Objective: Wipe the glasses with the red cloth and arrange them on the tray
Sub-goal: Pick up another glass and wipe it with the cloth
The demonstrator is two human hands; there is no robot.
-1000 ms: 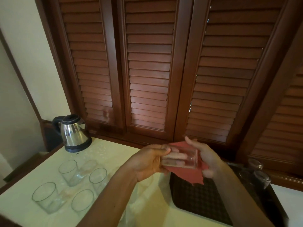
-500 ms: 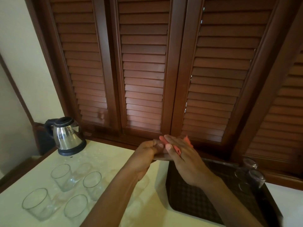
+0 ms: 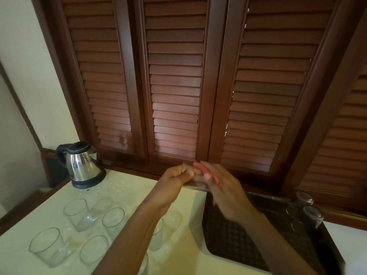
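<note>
left hand (image 3: 174,178) clamps glass (image 3: 195,185) | right hand (image 3: 222,187) flat, hiding red cloth (image 3: 200,168)

dim warm light | slits glow through shutters (image 3: 234,92) | right hand (image 3: 222,187) motion-blurred | wide-angle edge bending

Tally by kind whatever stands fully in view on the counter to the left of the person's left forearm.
Clear glasses: 4
Steel electric kettle: 1
Total: 5
Glasses partly hidden by the forearm are not counted.
</note>
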